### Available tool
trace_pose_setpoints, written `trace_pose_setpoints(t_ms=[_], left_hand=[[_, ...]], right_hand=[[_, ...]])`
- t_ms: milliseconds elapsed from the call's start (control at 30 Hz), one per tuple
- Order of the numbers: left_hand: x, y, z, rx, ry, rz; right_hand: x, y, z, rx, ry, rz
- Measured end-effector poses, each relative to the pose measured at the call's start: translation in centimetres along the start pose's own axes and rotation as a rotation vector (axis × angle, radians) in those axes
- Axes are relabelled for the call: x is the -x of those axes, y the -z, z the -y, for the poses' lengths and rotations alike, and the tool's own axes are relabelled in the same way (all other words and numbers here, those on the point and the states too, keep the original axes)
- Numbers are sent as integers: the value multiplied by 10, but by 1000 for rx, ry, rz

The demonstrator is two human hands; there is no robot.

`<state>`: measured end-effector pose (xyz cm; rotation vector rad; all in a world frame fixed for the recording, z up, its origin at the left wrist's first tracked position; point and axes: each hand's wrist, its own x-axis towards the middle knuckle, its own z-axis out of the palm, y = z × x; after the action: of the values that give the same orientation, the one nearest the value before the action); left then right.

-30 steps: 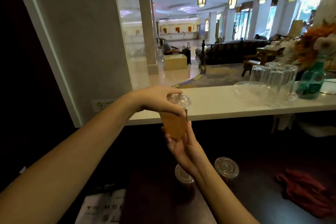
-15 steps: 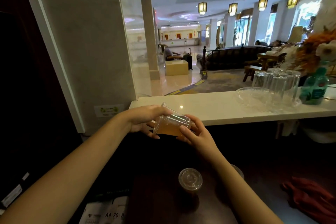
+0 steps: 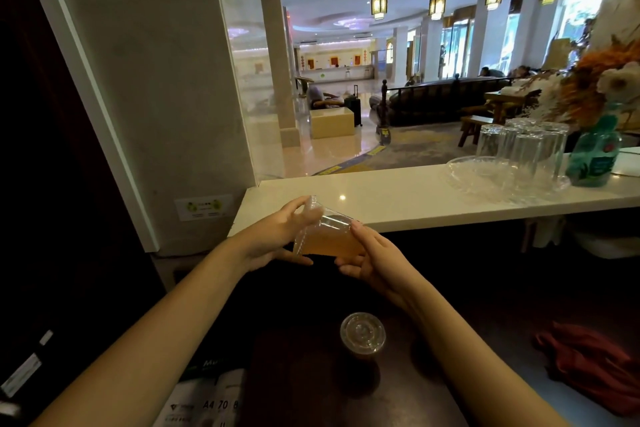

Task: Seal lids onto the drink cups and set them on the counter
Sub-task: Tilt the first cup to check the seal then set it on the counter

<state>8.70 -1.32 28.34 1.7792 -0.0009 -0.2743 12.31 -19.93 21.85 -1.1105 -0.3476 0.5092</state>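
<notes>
A clear plastic cup of amber drink (image 3: pixel 329 239) with a lid lies tipped on its side in the air, its lidded end to the left. My left hand (image 3: pixel 277 236) grips the lid end and my right hand (image 3: pixel 374 256) holds the bottom end. The cup hangs just in front of and slightly below the white counter (image 3: pixel 398 201). A second lidded cup (image 3: pixel 362 333) stands upright on the dark lower worktop beneath my hands.
On the counter's right stand several upturned glasses (image 3: pixel 526 149) on a clear glass tray (image 3: pixel 485 173), then a teal bottle (image 3: pixel 594 156) with flowers. A red cloth (image 3: pixel 588 364) lies at lower right and printed paper (image 3: pixel 207 402) at lower left.
The cup stood upright a second ago with my left hand on its lid. It has been tipped sideways, and both hands have shifted down and left. The view dropped, hiding a third cup.
</notes>
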Motion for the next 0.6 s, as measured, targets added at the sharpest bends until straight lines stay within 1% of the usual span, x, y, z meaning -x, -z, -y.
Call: trace_pose_setpoints(t_ms=[67,167,267,333,433,533,600], left_hand=[[-2,5,2,107,104,86],[-3,7,5,140,162,70],[-7,4,11,108,119,-27],[-8,0,16,91,88,-78],[-9,-3,24,20,47,-103],[-9,-4,29,19,12,-69],[-10,-2,29,57,31,-27]], right_hand=[[0,1,1,57,17,7],[0,4,2,126,1,38],[-3,6,1,84,-59,26],[-5,5,-1,78,-136,-5],[-8,-1,-4,153,-220,-38],[-11,-1,-7,180,-178,-82],[-10,2,-9,163,-135,-85]])
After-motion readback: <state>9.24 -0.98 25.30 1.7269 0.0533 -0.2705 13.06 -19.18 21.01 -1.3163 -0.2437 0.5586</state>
